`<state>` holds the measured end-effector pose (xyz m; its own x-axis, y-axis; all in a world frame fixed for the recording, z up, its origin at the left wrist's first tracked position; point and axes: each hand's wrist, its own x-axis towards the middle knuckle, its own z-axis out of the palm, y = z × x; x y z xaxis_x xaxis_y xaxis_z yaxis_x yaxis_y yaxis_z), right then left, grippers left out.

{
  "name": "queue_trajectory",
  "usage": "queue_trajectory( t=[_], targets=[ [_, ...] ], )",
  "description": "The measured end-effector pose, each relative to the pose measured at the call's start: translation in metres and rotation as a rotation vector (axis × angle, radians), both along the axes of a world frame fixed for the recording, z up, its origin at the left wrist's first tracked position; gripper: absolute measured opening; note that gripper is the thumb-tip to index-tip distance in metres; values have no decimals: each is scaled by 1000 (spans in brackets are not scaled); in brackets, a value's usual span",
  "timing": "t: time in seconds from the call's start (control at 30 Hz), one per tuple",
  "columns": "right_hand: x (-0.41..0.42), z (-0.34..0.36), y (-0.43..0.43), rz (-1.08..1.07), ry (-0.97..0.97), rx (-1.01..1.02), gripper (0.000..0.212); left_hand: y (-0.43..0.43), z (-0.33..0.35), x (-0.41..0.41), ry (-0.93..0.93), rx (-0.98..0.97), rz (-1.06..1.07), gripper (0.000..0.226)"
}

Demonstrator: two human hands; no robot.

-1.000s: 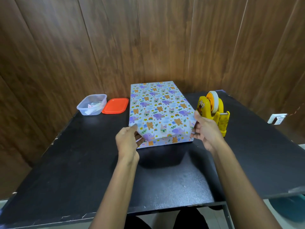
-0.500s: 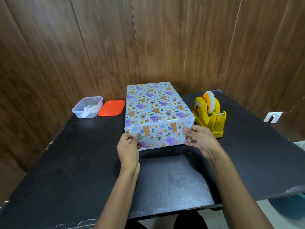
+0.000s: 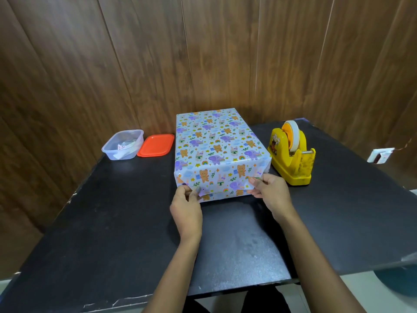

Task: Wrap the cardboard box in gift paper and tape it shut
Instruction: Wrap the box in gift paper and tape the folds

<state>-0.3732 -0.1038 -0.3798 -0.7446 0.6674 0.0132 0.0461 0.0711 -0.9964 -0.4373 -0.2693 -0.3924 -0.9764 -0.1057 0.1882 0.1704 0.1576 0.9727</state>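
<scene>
The box lies flat on the black table, fully covered in pale blue gift paper printed with bears, elephants and rabbits. Its near end face points at me. My left hand pinches the paper at the lower left corner of that face. My right hand holds the paper at the lower right corner, thumb on the face. A yellow tape dispenser with a white roll stands just right of the box.
A clear plastic tub with paper scraps and its orange lid sit at the back left. Wood-panelled walls close the back and sides. A white wall socket is at the right. The table's near edge is chipped.
The near end of the box, lifted a second ago, has come down onto the table. Both hands slid from the side edges to the lower corners of the near face.
</scene>
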Motion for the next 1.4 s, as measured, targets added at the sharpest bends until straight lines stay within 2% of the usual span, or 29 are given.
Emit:
queue_trajectory(
  t=[0.13,0.3,0.33,0.5,0.67,0.8,0.97,1.2,1.3,1.4],
  targets=[
    [-5,-9,-3,-81,-39,85,28,2,3,4,112,-256,107,23],
    [-8,-5,-1,-74,-95,174,31,-4,10,7,197,-545,168,20],
    [-9,-5,0,-68,-110,194,29,-5,11,6,240,-611,191,23],
    [-13,-2,6,-39,-152,253,20,-12,10,-16,558,-1022,336,74],
    [-15,2,12,-4,-182,283,27,-15,20,-39,939,-1278,129,94],
    [-14,8,14,48,-184,205,30,-12,32,-54,1122,-1425,-70,98],
    [-16,19,19,106,-230,77,27,-6,44,-51,1126,-1716,-80,99],
    [-22,23,25,99,-315,12,26,1,54,-43,1139,-1978,-144,99],
    [-22,17,29,44,-387,100,39,7,58,-39,1110,-2026,-241,99],
    [-19,15,31,-45,-505,338,48,10,60,-37,1053,-2017,-315,94]
  ],
)
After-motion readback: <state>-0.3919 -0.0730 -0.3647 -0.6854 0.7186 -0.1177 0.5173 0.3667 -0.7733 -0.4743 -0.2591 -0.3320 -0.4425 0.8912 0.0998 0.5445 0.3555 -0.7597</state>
